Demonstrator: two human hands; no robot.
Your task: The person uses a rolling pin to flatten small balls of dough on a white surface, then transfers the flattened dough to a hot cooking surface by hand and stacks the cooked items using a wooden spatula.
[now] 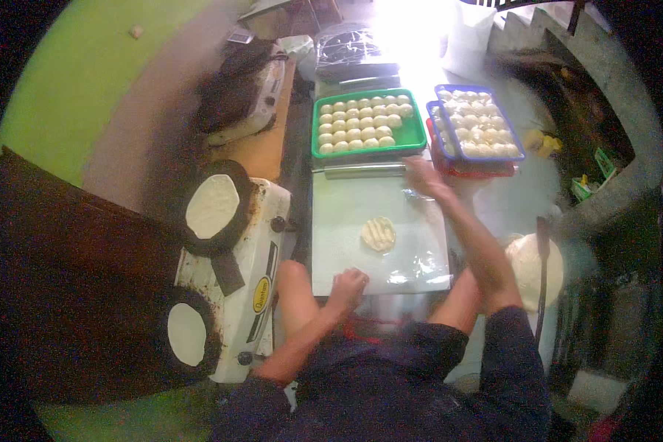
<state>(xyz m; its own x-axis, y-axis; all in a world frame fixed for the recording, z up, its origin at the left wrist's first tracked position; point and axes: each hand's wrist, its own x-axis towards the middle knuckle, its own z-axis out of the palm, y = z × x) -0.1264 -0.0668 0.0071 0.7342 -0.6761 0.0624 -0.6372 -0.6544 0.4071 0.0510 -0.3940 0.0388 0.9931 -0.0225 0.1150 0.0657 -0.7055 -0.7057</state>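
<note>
A flattened round of dough (379,234) with finger-like grooves lies on a pale, shiny work board (337,221). Beyond it, a metal rolling pin (362,170) lies crosswise at the board's far edge. My right hand (422,177) is closed around the pin's right end, and the handle there is hidden by the fingers. At the board's near edge, my left hand (349,288) is loosely curled, apart from the dough, with nothing visible in it.
Behind the pin stands a green tray (409,135) of dough balls. Blue trays (518,141) of plastic-covered dough balls are stacked at right. On my left, a two-burner gas stove (262,237) carries flat pans with flatbreads (212,206). More flatbread (530,271) lies at right under a dark spatula (542,259).
</note>
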